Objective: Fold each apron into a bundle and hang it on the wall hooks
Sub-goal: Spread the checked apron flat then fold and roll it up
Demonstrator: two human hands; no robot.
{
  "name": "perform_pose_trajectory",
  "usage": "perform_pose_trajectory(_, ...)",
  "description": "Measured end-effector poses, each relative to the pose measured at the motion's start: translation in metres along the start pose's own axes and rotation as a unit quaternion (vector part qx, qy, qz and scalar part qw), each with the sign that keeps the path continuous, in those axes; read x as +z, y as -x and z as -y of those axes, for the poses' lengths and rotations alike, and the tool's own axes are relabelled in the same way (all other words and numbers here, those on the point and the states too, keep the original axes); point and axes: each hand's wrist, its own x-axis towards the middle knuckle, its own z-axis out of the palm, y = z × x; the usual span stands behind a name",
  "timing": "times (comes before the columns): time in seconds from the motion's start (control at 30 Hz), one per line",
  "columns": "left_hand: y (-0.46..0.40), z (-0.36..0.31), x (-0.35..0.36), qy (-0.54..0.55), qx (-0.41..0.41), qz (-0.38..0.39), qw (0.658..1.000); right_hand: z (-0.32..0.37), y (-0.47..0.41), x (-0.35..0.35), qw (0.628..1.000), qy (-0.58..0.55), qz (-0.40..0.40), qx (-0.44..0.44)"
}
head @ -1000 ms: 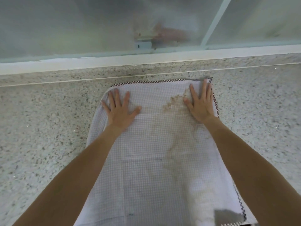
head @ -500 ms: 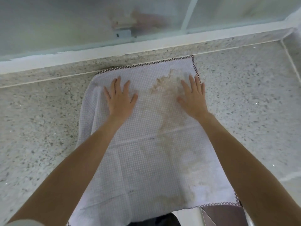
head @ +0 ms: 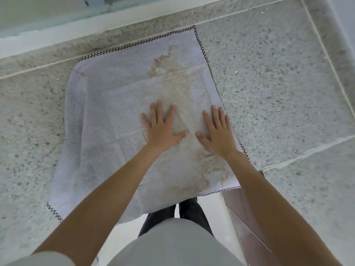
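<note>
On the speckled stone counter the apron is lying spread flat, its pale checked cloth showing a brownish stain running down the middle and a dark zigzag trim along its far and right edges. Its near edge is hanging over the counter's front. Both hands are pressing down on the cloth with fingers straight and spread, grasping nothing: the left hand is resting near the middle, the right hand just beside it, close to the right trim. Beyond the apron a white ledge is running along the counter's back edge.
</note>
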Motion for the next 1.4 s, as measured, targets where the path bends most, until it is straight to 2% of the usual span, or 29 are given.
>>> perform_pose_trajectory(0.17, -0.008, -0.009, -0.003, 0.039, 0.007, -0.013, 0.999, -0.014, -0.004, -0.013, 0.999, -0.009, -0.035, -0.012)
perform_pose_trajectory(0.23, -0.002, -0.003, -0.008, 0.118, 0.030, -0.057, 0.991, -0.004, -0.005, -0.015, 0.997, -0.026, -0.057, -0.042)
perform_pose_trajectory(0.33, 0.027, 0.014, -0.017, 0.270, 0.036, -0.156, 0.950, 0.030, -0.006, -0.016, 0.989, -0.072, -0.066, -0.108)
perform_pose_trajectory(0.47, 0.096, 0.064, -0.022, 0.342, -0.084, -0.276, 0.894, 0.098, -0.006, -0.012, 0.965, -0.082, -0.067, -0.239)
perform_pose_trajectory(0.57, 0.155, 0.118, -0.014, 0.316, -0.242, -0.336, 0.854, 0.155, -0.005, -0.006, 0.939, -0.093, -0.032, -0.330)
perform_pose_trajectory(0.63, 0.189, 0.158, -0.002, 0.272, -0.345, -0.333, 0.834, 0.191, -0.005, -0.001, 0.926, -0.071, -0.023, -0.369)
perform_pose_trajectory(0.7, 0.217, 0.194, 0.008, 0.260, -0.432, -0.283, 0.816, 0.228, -0.004, 0.003, 0.920, -0.042, 0.009, -0.390)
perform_pose_trajectory(0.77, 0.233, 0.219, 0.019, 0.250, -0.473, -0.221, 0.816, 0.261, -0.004, 0.009, 0.921, 0.009, 0.067, -0.384)
perform_pose_trajectory(0.87, 0.236, 0.240, 0.024, 0.211, -0.438, -0.186, 0.854, 0.287, -0.011, 0.025, 0.931, 0.063, 0.117, -0.340)
perform_pose_trajectory(0.9, 0.232, 0.240, 0.017, 0.235, -0.435, -0.197, 0.847, 0.284, -0.013, 0.027, 0.935, 0.065, 0.126, -0.324)
perform_pose_trajectory(1.0, 0.234, 0.270, -0.012, 0.337, -0.457, -0.242, 0.787, 0.287, -0.018, 0.034, 0.943, 0.086, 0.148, -0.285)
perform_pose_trajectory(1.03, 0.236, 0.282, -0.021, 0.340, -0.452, -0.260, 0.783, 0.286, -0.020, 0.034, 0.944, 0.094, 0.156, -0.273)
perform_pose_trajectory(1.13, 0.238, 0.324, -0.052, 0.334, -0.390, -0.296, 0.805, 0.290, -0.025, 0.031, 0.940, 0.113, 0.183, -0.264)
perform_pose_trajectory(1.23, 0.234, 0.352, -0.061, 0.317, -0.334, -0.297, 0.837, 0.301, -0.026, 0.024, 0.945, 0.104, 0.201, -0.236)
perform_pose_trajectory(1.3, 0.234, 0.357, -0.056, 0.296, -0.314, -0.271, 0.860, 0.317, -0.030, 0.016, 0.961, 0.075, 0.140, -0.227)
perform_pose_trajectory(1.4, 0.237, 0.346, -0.040, 0.246, -0.244, -0.220, 0.912, 0.362, -0.047, 0.004, 0.958, 0.012, 0.017, -0.286)
